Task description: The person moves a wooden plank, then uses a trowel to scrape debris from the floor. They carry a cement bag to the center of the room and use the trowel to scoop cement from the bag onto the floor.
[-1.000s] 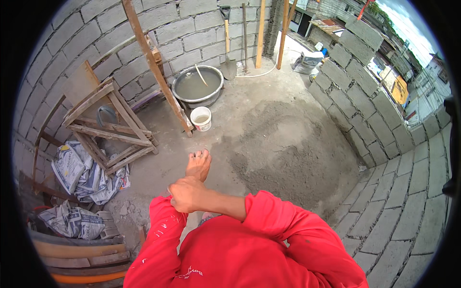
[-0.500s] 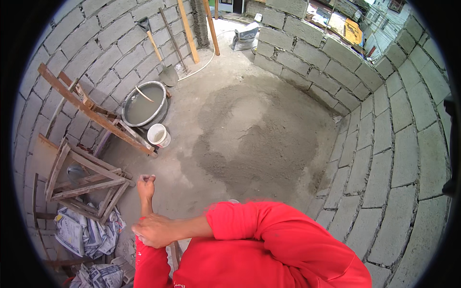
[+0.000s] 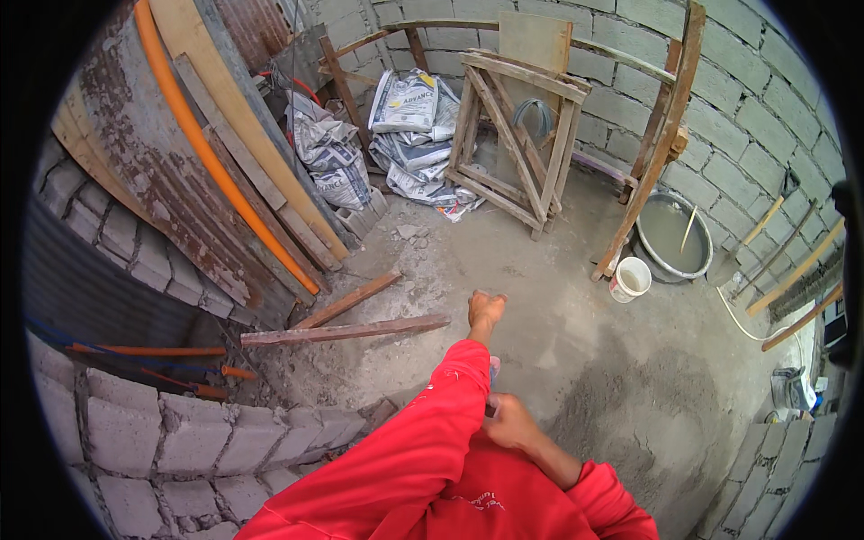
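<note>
From here, the left hand [image 3: 487, 311] stretches over the floor [image 3: 567, 315], fingers loosely curled. The right hand [image 3: 514, 423], fingers bent inward, sits low beside the red left sleeve [image 3: 450, 382]; I can't tell whether either grips anything.

Left hand [image 3: 486, 308]: seen from the back; fingertips curled out of sight, wrist end running into a red sleeve [image 3: 450, 382].
Right hand [image 3: 515, 421]: fingertips hidden at the sleeve and shirt [image 3: 468, 472]; grip cannot be read.
Foot [image 3: 494, 364], possibly shod: nearly all covered by the sleeve.
Lettering on shirt: partly lost in folds.
Tub [image 3: 679, 273]: left side masked by a wooden post [image 3: 661, 144] and a white bucket [image 3: 631, 278].
Grey coil [image 3: 531, 108]: partly behind the timbers of a wooden frame [image 3: 524, 77].
Orange pipe [image 3: 211, 162]: upper end cropped by the top edge.
Sack [image 3: 792, 389], far right: small, details indistinct.
</note>
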A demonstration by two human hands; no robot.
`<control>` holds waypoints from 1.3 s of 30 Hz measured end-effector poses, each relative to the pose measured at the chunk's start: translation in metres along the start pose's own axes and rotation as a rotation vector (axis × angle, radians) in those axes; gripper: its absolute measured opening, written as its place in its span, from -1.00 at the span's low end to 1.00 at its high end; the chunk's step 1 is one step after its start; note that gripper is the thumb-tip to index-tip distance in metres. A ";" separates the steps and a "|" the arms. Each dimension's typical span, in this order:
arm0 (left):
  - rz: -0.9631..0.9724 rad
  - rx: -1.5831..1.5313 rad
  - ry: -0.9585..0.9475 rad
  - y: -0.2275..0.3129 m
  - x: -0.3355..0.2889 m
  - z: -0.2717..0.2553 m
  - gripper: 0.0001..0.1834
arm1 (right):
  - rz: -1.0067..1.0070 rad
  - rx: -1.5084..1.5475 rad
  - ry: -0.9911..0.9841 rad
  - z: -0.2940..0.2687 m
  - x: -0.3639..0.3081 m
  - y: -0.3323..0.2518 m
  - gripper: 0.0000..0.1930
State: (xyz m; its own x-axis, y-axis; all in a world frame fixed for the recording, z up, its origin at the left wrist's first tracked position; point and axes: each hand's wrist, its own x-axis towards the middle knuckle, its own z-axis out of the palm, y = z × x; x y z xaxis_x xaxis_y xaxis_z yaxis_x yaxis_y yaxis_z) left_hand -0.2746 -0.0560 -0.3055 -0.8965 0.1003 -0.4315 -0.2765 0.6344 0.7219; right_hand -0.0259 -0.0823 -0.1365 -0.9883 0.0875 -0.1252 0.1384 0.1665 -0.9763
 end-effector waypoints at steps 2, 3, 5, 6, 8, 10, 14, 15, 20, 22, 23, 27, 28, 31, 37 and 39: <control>-0.108 -0.030 0.009 -0.010 0.014 -0.028 -0.35 | 0.008 0.043 -0.069 0.010 0.017 0.003 -0.82; -0.146 -0.051 0.030 -0.014 0.021 -0.040 -0.34 | 0.061 -0.005 -0.135 0.011 0.025 0.003 -0.82; -0.198 -0.065 0.004 -0.018 0.032 -0.048 -0.34 | 0.148 -0.040 -0.262 0.008 0.042 -0.004 -0.82; -0.211 -0.067 -0.026 -0.018 0.040 -0.050 -0.33 | 0.188 -0.026 -0.323 0.005 0.050 -0.010 -0.82; -0.202 -0.068 0.006 -0.011 0.058 -0.051 -0.33 | 0.207 0.043 -0.398 -0.004 0.069 -0.026 -0.81; -0.181 -0.040 0.041 0.003 0.079 -0.051 -0.37 | 0.171 0.143 -0.445 -0.008 0.091 -0.041 -0.82; 0.024 0.112 -0.081 0.041 0.125 -0.079 -0.50 | 0.078 0.055 -0.373 -0.010 0.158 -0.035 -0.81; 0.184 0.115 -0.172 0.043 0.134 -0.091 -0.50 | 0.137 0.184 -0.330 -0.010 0.175 -0.022 -0.81; 0.415 0.112 -0.483 -0.047 0.143 -0.141 -0.51 | 0.604 0.213 0.085 -0.054 0.219 0.119 -0.80; 0.163 0.142 -0.422 -0.125 0.138 -0.166 -0.51 | 0.675 0.008 0.112 -0.083 0.211 0.189 -0.77; 0.030 0.303 -0.294 -0.169 0.131 -0.180 -0.49 | 0.750 -0.172 0.026 -0.102 0.202 0.220 -0.78; -0.478 0.021 0.098 -0.334 0.059 -0.253 -0.60 | 1.003 -0.457 -0.281 -0.178 0.183 0.289 -0.82; -0.668 -0.152 0.112 -0.363 0.038 -0.265 -0.65 | 1.014 -0.306 -0.132 -0.190 0.186 0.293 -0.82; -0.826 -0.340 0.356 -0.411 -0.012 -0.311 -0.67 | 0.906 -0.152 0.090 -0.208 0.221 0.278 -0.78; -0.674 -0.737 0.711 -0.422 0.050 -0.442 -0.43 | 0.798 -0.208 0.155 -0.131 0.315 0.226 -0.79; -0.561 -0.821 0.815 -0.433 0.097 -0.504 -0.45 | 0.770 -0.211 0.126 -0.085 0.342 0.214 -0.80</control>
State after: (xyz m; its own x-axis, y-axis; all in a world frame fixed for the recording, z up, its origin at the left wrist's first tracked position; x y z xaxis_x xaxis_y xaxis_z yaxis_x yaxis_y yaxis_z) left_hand -0.4165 -0.7071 -0.3874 -0.4601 -0.7055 -0.5390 -0.5529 -0.2473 0.7957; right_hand -0.3284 0.0663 -0.3733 -0.5976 0.3615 -0.7157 0.7991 0.1955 -0.5685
